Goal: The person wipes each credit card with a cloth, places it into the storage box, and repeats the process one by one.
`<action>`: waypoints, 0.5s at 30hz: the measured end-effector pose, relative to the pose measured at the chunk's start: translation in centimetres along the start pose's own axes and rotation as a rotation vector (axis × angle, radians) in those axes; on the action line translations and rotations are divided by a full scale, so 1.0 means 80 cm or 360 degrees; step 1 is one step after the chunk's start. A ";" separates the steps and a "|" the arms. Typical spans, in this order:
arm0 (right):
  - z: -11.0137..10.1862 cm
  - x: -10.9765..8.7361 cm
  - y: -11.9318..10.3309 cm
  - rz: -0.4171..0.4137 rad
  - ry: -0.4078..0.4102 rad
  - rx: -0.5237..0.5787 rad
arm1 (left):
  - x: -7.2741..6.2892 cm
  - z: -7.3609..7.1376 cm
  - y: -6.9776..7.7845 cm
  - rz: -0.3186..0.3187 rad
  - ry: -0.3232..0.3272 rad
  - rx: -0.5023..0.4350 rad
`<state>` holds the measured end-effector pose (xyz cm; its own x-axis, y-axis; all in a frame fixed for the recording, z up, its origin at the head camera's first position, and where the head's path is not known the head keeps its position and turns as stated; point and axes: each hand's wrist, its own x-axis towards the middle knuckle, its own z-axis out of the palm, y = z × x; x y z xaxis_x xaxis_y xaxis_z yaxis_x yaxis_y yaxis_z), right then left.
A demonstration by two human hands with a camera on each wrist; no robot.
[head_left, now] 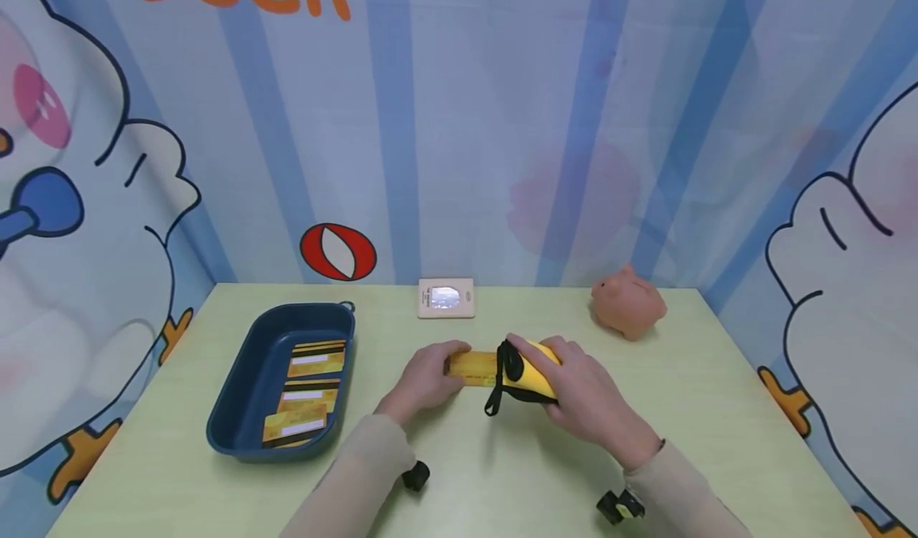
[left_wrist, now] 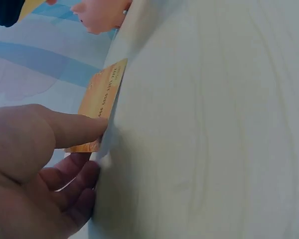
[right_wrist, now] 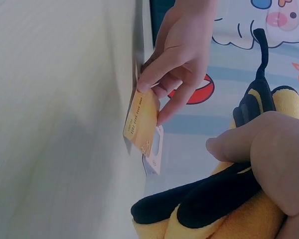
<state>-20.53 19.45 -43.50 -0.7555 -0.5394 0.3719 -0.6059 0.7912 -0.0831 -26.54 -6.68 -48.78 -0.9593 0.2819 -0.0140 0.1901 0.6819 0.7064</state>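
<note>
My left hand (head_left: pixel 429 377) pinches a gold bank card (head_left: pixel 475 368) by its left end, thumb on the near side, over the middle of the table. Printed digits show on the card (left_wrist: pixel 102 97) in the left wrist view. My right hand (head_left: pixel 584 390) grips a soft yellow-and-black pouch-like thing (head_left: pixel 534 375) with a dangling black strap. Its left end overlaps the card's right end in the head view. In the right wrist view the card (right_wrist: pixel 142 122) stands apart from the black-edged folds of the pouch (right_wrist: pixel 214 199). Part of the pouch is hidden behind my fingers.
A dark blue tray (head_left: pixel 237 386) at the left holds several gold cards (head_left: pixel 295 426), stripe side up. At the back edge lies a pale pink box (head_left: pixel 446 298) with a shiny window. A pink piggy bank (head_left: pixel 628 303) stands at the back right. Printed cloth hangs behind the table.
</note>
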 end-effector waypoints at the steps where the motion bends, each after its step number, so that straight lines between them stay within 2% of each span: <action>1: 0.000 0.001 0.000 -0.0003 -0.0001 0.0001 | -0.001 -0.001 -0.001 -0.0003 -0.0011 -0.0048; 9: 0.000 0.008 -0.006 -0.0037 0.0006 -0.0004 | -0.011 -0.013 -0.007 0.0042 -0.0111 -0.0473; 15: -0.001 0.019 -0.015 -0.0069 0.0015 0.0017 | -0.026 -0.020 0.005 0.0058 -0.0120 -0.0702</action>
<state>-20.91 17.72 -42.73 -0.7263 -0.5702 0.3840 -0.6404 0.7642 -0.0764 -24.80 -8.06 -47.33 -0.9327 0.3599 -0.0233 0.1007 0.3219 0.9414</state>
